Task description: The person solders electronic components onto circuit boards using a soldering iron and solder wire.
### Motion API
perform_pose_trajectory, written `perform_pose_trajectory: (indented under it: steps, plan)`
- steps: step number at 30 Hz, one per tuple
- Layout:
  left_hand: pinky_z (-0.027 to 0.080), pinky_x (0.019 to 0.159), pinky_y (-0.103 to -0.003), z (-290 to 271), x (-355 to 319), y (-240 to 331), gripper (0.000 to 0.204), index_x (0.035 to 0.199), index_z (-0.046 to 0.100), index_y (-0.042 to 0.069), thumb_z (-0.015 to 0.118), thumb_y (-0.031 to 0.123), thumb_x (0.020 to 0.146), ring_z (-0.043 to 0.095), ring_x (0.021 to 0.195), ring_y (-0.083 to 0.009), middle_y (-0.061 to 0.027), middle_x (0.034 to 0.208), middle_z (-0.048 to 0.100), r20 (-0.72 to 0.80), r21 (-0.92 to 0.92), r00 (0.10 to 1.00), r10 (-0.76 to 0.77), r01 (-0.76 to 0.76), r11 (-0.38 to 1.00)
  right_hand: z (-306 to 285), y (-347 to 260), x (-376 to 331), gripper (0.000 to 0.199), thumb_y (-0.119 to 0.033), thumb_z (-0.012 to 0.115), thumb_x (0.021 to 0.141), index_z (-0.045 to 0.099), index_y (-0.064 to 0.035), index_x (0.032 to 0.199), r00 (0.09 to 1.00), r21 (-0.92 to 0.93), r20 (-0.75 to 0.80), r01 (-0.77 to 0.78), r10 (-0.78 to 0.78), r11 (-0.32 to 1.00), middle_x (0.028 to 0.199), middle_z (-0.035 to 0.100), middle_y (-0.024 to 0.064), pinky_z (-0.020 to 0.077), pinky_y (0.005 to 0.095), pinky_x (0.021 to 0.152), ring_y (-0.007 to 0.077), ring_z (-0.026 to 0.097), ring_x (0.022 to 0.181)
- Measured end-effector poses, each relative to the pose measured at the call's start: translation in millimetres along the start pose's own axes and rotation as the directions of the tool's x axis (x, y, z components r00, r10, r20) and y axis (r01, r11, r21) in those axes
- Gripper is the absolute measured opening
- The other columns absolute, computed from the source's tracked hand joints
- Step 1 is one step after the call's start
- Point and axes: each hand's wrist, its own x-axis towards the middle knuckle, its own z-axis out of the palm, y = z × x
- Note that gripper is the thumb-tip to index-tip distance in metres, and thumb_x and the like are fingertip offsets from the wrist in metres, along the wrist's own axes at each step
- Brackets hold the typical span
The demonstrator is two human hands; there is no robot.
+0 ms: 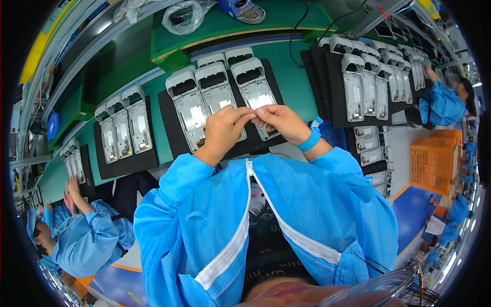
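Observation:
My left hand point(225, 128) and my right hand point(283, 122) meet fingertip to fingertip over the workbench, thumbs and forefingers pinched. Whatever is between them, if anything, is too small to make out. Below them, several grey-white device housings point(190, 108) with open frame-like tops lie on a black mat point(169, 118). A second housing point(217, 91) sits partly behind my left hand, and a third housing point(251, 88) reaches under my right fingers. A blue wrist strap point(310, 139) circles my right wrist.
More housings lie on black mats to the left point(138, 123) and right point(353, 92). A green shelf point(225, 38) spans the back, bearing a clear plastic bag point(186, 18). Co-workers sit at far left point(92, 238) and far right point(445, 105). An orange crate point(434, 161) stands at right.

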Motion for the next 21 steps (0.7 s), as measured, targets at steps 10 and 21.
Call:
perform_pose_trajectory:
  steps: [10,21]
  plan:
    - [0.04,0.042,-0.029,-2.5,8.6,-7.9,0.012,0.077,0.066,0.012,0.069,0.017,0.067,0.05,0.047,-0.0177,-0.0035,0.055,0.048,0.04,-0.11,0.992,0.123,-0.118,0.987,-6.8,2.9,7.8,0.022,-0.025,0.056,0.085,0.061,-0.0044,0.091,0.992,0.086,0.125,-0.001,-0.01,0.996,0.077,0.058,0.0003,0.0395,0.0181,0.059,0.006,0.051,0.07]
    - [0.038,0.041,-0.029,-1.6,11.1,-25.6,0.017,0.08,0.066,0.013,0.07,0.02,0.065,0.047,0.045,-0.0165,-0.0027,0.053,0.043,0.03,-0.041,0.984,0.175,-0.174,0.984,-6.4,-12.0,19.1,0.018,-0.018,0.058,0.083,0.062,-0.0021,0.091,0.982,-0.162,0.118,0.163,-0.145,0.973,0.074,0.056,-0.001,0.0399,0.0194,0.062,0.0058,0.049,0.07]
